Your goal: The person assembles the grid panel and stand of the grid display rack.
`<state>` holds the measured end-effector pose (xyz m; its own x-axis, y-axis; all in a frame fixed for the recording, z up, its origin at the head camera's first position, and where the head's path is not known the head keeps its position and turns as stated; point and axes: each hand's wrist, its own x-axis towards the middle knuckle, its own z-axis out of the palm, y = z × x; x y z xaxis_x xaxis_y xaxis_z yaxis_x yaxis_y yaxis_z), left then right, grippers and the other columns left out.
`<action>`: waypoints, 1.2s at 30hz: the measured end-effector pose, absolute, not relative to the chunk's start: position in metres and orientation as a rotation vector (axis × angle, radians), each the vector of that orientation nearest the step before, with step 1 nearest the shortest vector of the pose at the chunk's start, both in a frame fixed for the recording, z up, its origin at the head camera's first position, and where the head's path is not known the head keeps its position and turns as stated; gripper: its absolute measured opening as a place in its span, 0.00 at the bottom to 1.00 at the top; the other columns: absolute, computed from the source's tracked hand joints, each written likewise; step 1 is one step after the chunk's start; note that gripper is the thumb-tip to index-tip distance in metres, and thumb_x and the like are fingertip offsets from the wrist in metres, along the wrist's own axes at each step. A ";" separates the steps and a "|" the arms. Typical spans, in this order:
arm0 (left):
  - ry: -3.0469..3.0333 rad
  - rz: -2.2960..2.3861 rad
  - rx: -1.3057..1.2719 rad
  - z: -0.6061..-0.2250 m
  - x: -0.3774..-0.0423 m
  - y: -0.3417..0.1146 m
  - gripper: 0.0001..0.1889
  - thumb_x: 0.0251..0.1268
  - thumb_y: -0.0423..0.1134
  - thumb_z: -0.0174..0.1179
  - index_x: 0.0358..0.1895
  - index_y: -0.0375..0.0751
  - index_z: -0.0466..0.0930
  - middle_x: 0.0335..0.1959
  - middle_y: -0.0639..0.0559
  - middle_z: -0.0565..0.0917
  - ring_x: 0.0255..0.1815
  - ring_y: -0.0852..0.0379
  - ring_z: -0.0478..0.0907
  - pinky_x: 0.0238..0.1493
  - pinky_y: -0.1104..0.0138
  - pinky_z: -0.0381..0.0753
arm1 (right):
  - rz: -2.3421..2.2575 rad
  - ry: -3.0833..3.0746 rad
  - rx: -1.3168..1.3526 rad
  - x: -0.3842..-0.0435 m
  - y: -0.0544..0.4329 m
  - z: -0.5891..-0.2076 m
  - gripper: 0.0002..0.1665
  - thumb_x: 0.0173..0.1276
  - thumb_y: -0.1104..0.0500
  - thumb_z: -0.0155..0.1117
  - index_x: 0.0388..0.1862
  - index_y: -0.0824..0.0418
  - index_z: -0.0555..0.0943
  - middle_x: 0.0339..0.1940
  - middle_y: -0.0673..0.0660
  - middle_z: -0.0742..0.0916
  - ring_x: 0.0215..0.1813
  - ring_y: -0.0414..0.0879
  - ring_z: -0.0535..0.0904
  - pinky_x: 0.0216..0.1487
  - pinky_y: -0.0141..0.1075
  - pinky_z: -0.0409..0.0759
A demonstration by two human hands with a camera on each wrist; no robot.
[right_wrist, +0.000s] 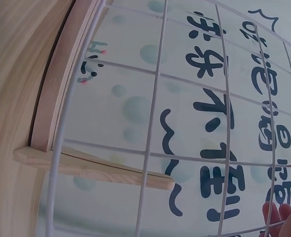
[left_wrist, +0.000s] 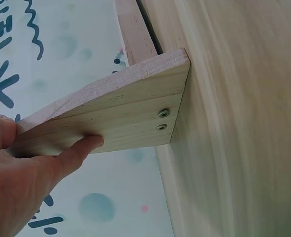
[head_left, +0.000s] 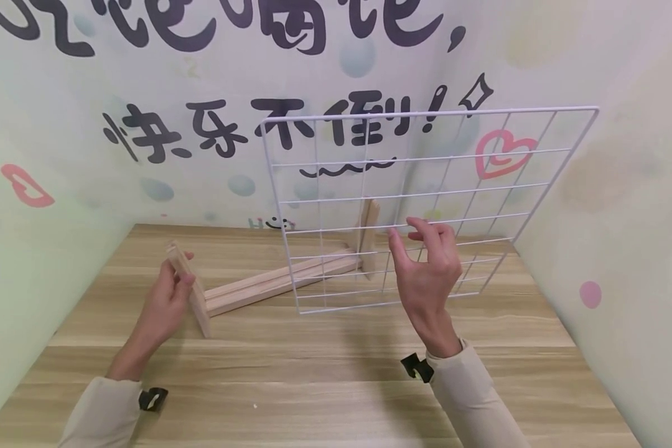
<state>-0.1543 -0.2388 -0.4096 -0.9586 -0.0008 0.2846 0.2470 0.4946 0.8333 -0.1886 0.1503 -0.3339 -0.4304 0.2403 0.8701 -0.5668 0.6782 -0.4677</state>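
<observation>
My left hand (head_left: 165,298) grips the near end board (head_left: 193,295) of a pale wooden stand, thumb on its outer face. Two bolt heads (left_wrist: 164,113) show low on that face in the left wrist view. Narrow rails (head_left: 282,286) run from this board to a second upright end board (head_left: 368,230), partly behind the grid. A white wire grid panel (head_left: 425,114) is held up, tilted, by my right hand (head_left: 428,270), whose fingers curl at its wires. In the right wrist view only fingertips (right_wrist: 283,212) show, at the panel's edge.
The stand rests on a wood-grain table (head_left: 291,367) toward its back edge. A pale wall (head_left: 213,186) with dark lettering rises behind, and side walls close in left and right. Black bands (head_left: 417,367) sit at both wrists.
</observation>
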 end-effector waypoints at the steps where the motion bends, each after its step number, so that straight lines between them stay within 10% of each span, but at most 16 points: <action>1: -2.496 -1.447 -0.211 -0.410 -0.155 -0.238 0.24 0.82 0.39 0.39 0.73 0.30 0.51 0.75 0.22 0.52 0.70 0.17 0.52 0.59 0.27 0.62 | 0.924 -1.801 0.259 -0.189 0.150 -0.334 0.15 0.59 0.59 0.75 0.42 0.65 0.86 0.33 0.66 0.81 0.36 0.56 0.85 0.38 0.44 0.78; 16: -2.503 -1.392 -0.299 -0.414 -0.170 -0.228 0.24 0.82 0.37 0.40 0.73 0.30 0.54 0.68 0.19 0.62 0.65 0.24 0.66 0.58 0.29 0.67 | 0.909 -1.766 0.223 -0.191 0.154 -0.329 0.14 0.59 0.58 0.76 0.41 0.64 0.87 0.30 0.65 0.81 0.35 0.54 0.87 0.36 0.42 0.76; 36: -2.554 -1.442 -0.356 -0.411 -0.186 -0.215 0.24 0.82 0.37 0.38 0.74 0.31 0.51 0.73 0.21 0.56 0.71 0.23 0.57 0.64 0.32 0.62 | 0.903 -1.767 0.211 -0.192 0.157 -0.324 0.17 0.58 0.55 0.77 0.40 0.65 0.87 0.30 0.65 0.82 0.34 0.54 0.84 0.32 0.40 0.72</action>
